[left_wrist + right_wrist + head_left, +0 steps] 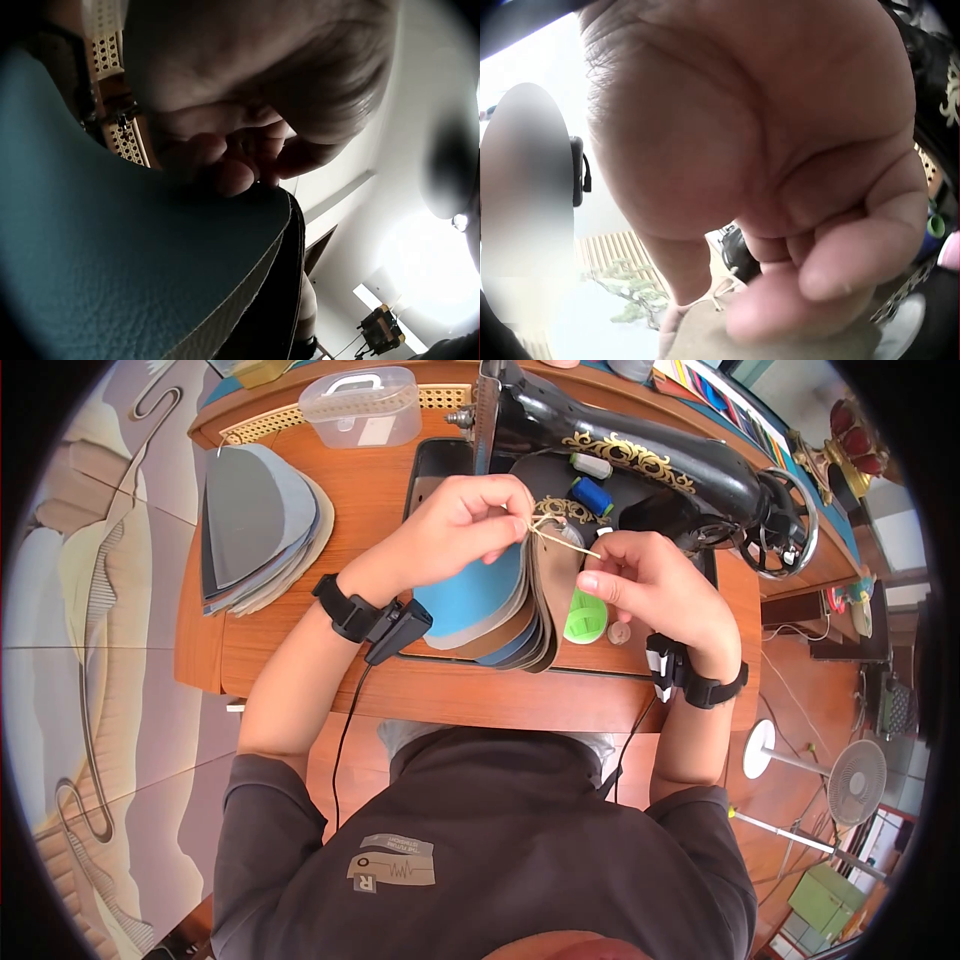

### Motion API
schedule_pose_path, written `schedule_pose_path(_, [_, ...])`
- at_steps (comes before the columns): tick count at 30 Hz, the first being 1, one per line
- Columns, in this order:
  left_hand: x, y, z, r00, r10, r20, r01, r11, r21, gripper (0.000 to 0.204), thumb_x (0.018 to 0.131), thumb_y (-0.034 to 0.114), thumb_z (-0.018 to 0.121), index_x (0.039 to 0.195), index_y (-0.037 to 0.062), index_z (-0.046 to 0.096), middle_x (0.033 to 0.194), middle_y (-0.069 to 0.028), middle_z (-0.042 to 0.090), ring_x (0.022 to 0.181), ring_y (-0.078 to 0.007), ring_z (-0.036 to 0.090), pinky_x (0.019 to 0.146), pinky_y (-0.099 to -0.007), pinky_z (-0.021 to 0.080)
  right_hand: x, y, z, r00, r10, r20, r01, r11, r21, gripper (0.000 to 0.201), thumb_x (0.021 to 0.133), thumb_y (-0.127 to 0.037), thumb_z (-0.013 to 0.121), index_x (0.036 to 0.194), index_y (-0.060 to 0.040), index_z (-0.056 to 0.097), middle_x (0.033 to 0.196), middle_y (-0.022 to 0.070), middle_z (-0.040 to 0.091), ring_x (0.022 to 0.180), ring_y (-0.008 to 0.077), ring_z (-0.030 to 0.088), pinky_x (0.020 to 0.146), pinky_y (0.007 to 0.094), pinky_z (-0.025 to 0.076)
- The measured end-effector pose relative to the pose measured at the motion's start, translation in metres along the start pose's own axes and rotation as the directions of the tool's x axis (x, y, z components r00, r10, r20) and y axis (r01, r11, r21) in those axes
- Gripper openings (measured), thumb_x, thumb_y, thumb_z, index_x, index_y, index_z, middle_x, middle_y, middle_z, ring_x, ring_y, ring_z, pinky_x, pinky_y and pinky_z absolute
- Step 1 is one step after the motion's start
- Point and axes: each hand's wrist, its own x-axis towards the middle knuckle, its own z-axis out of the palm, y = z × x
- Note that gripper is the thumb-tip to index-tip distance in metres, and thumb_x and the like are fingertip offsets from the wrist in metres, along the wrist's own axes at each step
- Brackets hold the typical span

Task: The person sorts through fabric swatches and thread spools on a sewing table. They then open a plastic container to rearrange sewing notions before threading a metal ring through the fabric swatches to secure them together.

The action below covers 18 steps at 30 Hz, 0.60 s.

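Observation:
Thumb and forefinger of my left hand (470, 525) pinch a thin pale cord (570, 542) at its knot, at the top of a bundle of leather-like swatches (468, 600). The bundle hangs fanned below, a blue sheet in front, then grey, brown and black ones. In the left wrist view the fingertips lie right at the top edge of the blue swatch (150, 247). My right hand (655, 585) is beside the bundle, near the cord's loose end, thumb and forefinger apart. In the right wrist view its fingers (780, 307) bend loosely over a beige swatch (705, 337).
A black sewing machine (620, 435) with gold ornament stands behind the hands. Blue thread (591, 496) and a green round piece (586, 618) lie on its bed. Another fan of grey swatches (260, 520) is at left, near a clear plastic box (360, 408).

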Motion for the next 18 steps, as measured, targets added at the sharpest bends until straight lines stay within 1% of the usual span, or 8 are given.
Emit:
schedule_pose_path(2, [0.000, 0.003, 0.011, 1.000, 0.009, -0.028, -0.008, 0.998, 0.056, 0.012, 0.102, 0.007, 0.057, 0.091, 0.0038, 0.058, 0.104, -0.0020, 0.054, 0.072, -0.0054, 0.057, 0.060, -0.0205, 0.045, -0.001, -0.005, 0.006, 0.999, -0.015, -0.048, 0.013, 0.998, -0.059, 0.050, 0.091, -0.045, 0.076, 0.094, 0.0042, 0.068, 0.072, 0.0088, 0.067, 0.060, 0.0146, 0.066, 0.050, 0.0278, 0.052])
schedule_pose_path(3, [0.000, 0.003, 0.014, 0.998, -0.055, -0.017, 0.055, 0.998, 0.031, 0.013, 0.103, 0.009, 0.057, 0.092, 0.0024, 0.060, 0.121, -0.0077, 0.056, 0.075, -0.0074, 0.062, 0.065, -0.0223, 0.051, 0.002, -0.007, 0.014, 0.982, -0.177, -0.061, 0.172, 0.982, -0.084, 0.055, 0.087, -0.047, 0.079, 0.102, 0.0048, 0.070, 0.074, 0.0113, 0.068, 0.068, 0.0188, 0.069, 0.060, 0.0316, 0.054])
schedule_pose_path(4, [-0.001, 0.003, 0.018, 0.999, -0.042, -0.001, 0.042, 0.999, -0.022, 0.013, 0.103, 0.010, 0.057, 0.094, 0.0021, 0.061, 0.125, -0.0093, 0.056, 0.077, -0.0080, 0.063, 0.066, -0.0231, 0.053, -0.003, -0.017, 0.015, 0.998, -0.058, 0.013, 0.059, 0.993, -0.097, 0.054, 0.087, -0.047, 0.079, 0.101, 0.0046, 0.070, 0.075, 0.0128, 0.069, 0.074, 0.0203, 0.070, 0.065, 0.0340, 0.053])
schedule_pose_path(7, [0.001, 0.000, 0.027, 0.998, 0.007, 0.056, 0.000, 0.991, -0.136, 0.012, 0.104, 0.010, 0.057, 0.099, 0.0005, 0.064, 0.143, -0.0153, 0.054, 0.080, -0.0095, 0.065, 0.072, -0.0260, 0.057, -0.004, -0.031, 0.029, 0.991, -0.096, -0.094, 0.076, 0.978, -0.195, 0.044, 0.086, -0.036, 0.080, 0.096, 0.0052, 0.070, 0.073, 0.0123, 0.069, 0.065, 0.0194, 0.065, 0.060, 0.0334, 0.050])
schedule_pose_path(9, [0.001, 0.004, 0.030, 0.998, 0.047, 0.030, -0.045, 0.997, -0.060, 0.011, 0.103, 0.009, 0.058, 0.100, 0.0002, 0.064, 0.142, -0.0157, 0.055, 0.077, -0.0093, 0.064, 0.072, -0.0262, 0.057, -0.003, -0.032, 0.033, 0.975, -0.096, -0.200, 0.041, 0.964, -0.262, 0.036, 0.086, -0.029, 0.079, 0.094, 0.0059, 0.069, 0.071, 0.0112, 0.068, 0.060, 0.0189, 0.061, 0.059, 0.0332, 0.048])
schedule_pose_path(14, [-0.001, 0.013, 0.020, 0.985, 0.168, -0.051, -0.145, 0.943, 0.301, 0.010, 0.096, 0.011, 0.070, 0.102, 0.0036, 0.066, 0.141, -0.0122, 0.057, 0.076, -0.0049, 0.060, 0.068, -0.0229, 0.051, -0.001, -0.019, 0.024, 0.963, -0.107, -0.247, 0.087, 0.992, -0.090, 0.024, 0.090, -0.015, 0.071, 0.097, 0.0072, 0.069, 0.072, 0.0089, 0.067, 0.062, 0.0125, 0.058, 0.060, 0.0294, 0.048])
schedule_pose_path(15, [-0.004, 0.021, 0.015, 0.994, 0.070, -0.084, -0.032, 0.923, 0.383, 0.025, 0.090, 0.017, 0.078, 0.109, 0.0064, 0.066, 0.138, -0.0087, 0.059, 0.083, -0.0047, 0.057, 0.074, -0.0237, 0.049, -0.002, -0.018, 0.021, 0.962, -0.103, -0.254, 0.090, 0.994, -0.062, 0.022, 0.091, -0.013, 0.070, 0.099, 0.0073, 0.070, 0.074, 0.0079, 0.069, 0.064, 0.0106, 0.059, 0.061, 0.0283, 0.049])
schedule_pose_path(18, [-0.003, 0.027, 0.010, 0.966, 0.242, -0.085, -0.154, 0.812, 0.563, 0.040, 0.087, 0.023, 0.082, 0.119, 0.0078, 0.063, 0.134, -0.0078, 0.060, 0.089, -0.0082, 0.054, 0.083, -0.0260, 0.048, -0.008, -0.017, 0.013, 0.947, -0.231, -0.223, 0.270, 0.949, 0.162, 0.023, 0.094, -0.010, 0.067, 0.110, 0.0072, 0.069, 0.087, 0.0034, 0.072, 0.076, 0.0071, 0.060, 0.069, 0.0257, 0.051])
